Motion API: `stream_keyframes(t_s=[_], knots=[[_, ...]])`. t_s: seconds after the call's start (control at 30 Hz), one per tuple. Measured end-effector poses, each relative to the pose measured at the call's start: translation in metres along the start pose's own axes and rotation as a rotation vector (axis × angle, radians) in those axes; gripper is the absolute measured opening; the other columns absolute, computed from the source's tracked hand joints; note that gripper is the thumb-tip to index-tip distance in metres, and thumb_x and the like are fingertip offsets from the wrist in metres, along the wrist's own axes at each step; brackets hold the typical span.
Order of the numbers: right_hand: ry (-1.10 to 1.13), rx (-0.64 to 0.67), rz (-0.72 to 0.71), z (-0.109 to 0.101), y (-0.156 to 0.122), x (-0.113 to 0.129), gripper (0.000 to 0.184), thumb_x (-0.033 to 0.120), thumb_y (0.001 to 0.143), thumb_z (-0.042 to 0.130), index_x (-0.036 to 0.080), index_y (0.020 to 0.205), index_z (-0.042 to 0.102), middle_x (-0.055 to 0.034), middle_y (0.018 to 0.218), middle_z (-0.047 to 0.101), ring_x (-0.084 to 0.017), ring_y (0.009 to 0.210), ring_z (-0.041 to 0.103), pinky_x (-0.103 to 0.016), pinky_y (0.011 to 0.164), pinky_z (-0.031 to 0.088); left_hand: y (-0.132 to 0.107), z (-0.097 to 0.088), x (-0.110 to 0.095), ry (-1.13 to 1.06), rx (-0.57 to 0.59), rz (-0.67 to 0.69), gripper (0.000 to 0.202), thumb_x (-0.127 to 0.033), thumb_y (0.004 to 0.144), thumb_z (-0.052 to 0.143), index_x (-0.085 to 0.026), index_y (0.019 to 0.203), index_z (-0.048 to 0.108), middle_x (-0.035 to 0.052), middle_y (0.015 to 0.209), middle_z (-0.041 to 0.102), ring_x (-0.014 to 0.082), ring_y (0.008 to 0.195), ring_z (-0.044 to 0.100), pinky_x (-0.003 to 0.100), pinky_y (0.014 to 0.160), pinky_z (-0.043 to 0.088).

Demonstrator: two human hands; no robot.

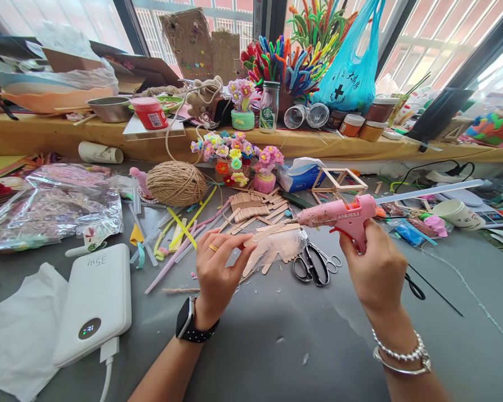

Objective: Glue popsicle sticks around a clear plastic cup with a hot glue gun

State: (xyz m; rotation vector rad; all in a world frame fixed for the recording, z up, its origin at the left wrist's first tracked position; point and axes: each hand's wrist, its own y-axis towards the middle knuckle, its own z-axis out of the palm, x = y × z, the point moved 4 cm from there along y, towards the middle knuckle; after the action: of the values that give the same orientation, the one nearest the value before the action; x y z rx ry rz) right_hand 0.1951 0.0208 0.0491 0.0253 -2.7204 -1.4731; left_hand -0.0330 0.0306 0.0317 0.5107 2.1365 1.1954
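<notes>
My right hand is closed round the grip of a pink glue gun, a finger near its trigger. A clear glue stick juts from the gun's back toward the right. The nozzle points left at a wooden craft stick pinched in the fingers of my left hand. That hand wears a ring and a dark watch. Below the stick lie more loose sticks in clear wrap and black-handled scissors.
A white power bank with its cable lies at the left beside white tissue. Farther back are a twine ball, a stack of wooden sticks, pipe-cleaner flower pots and a stick frame. The shelf behind is crowded with jars and bags.
</notes>
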Motion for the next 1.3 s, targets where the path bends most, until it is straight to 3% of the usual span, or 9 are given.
stream_keyframes(t_s=[0.37,0.8,1.3], knots=[[-0.002,-0.001,0.014,-0.0026,0.0029,0.0014,0.010,0.021,0.078,0.053,0.013,0.083,0.054,-0.0033,0.063,0.058,-0.015,0.052,0.052,-0.025,0.050,0.039,0.0001,-0.0008,-0.0009,0.002,-0.007,0.001,0.011,-0.017,0.071,0.066,-0.019,0.082,0.061,-0.0003,0.064,0.063,0.0145,0.063,0.056,0.036,0.076,0.044],[-0.027,0.010,-0.012,-0.0006,0.0007,-0.0020,0.011,0.020,0.077,0.052,0.012,0.084,0.055,-0.0042,0.065,0.059,-0.016,0.055,0.054,-0.026,0.047,0.037,0.0001,-0.0015,-0.0005,-0.002,-0.018,0.002,0.011,-0.017,0.071,0.066,-0.019,0.081,0.061,0.0003,0.065,0.064,0.0148,0.063,0.056,0.039,0.080,0.043],[-0.051,0.003,-0.011,-0.0009,0.0008,-0.0027,0.017,0.022,0.079,0.051,0.010,0.091,0.055,-0.0069,0.069,0.062,-0.019,0.061,0.058,-0.027,0.053,0.041,0.0011,-0.0010,-0.0007,0.009,-0.019,0.008,0.012,-0.018,0.071,0.066,-0.019,0.081,0.061,-0.0001,0.064,0.064,0.0146,0.063,0.055,0.038,0.080,0.043]])
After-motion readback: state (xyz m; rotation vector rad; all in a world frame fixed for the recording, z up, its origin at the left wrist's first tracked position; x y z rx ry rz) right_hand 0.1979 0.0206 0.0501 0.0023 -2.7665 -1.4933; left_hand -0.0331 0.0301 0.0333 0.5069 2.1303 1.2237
